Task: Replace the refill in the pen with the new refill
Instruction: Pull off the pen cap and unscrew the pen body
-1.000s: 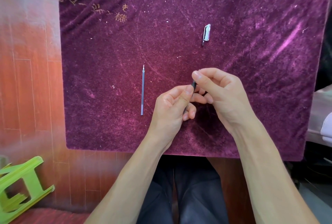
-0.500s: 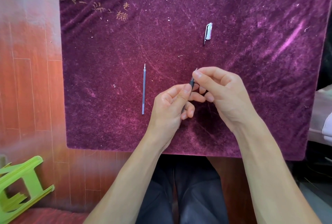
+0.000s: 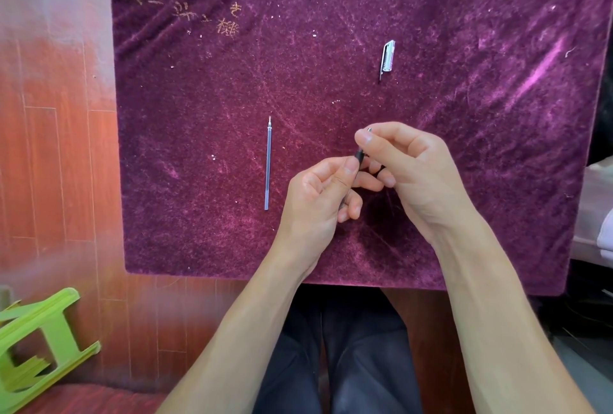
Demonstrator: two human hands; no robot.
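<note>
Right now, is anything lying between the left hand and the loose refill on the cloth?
Nothing visible does. The refill lies alone on the purple cloth, left of the left hand, bare cloth between them. The cap lies off to the upper right. That hand and the right hand both hold the pen.

a purple velvet cloth [image 3: 497, 181] covers the table and fills the view from 9 o'clock round to 3 o'clock, with gold stitched characters [image 3: 185, 12] near its corner at 11 o'clock. reddish wooden floor [image 3: 56, 148] runs down the 9 o'clock side, and a green plastic stool [image 3: 43, 340] lies tipped over at 8 o'clock. dark trousers [image 3: 358, 364] show at 6 o'clock, and pale fabric [image 3: 597, 214] sits at the 3 o'clock edge.
</note>
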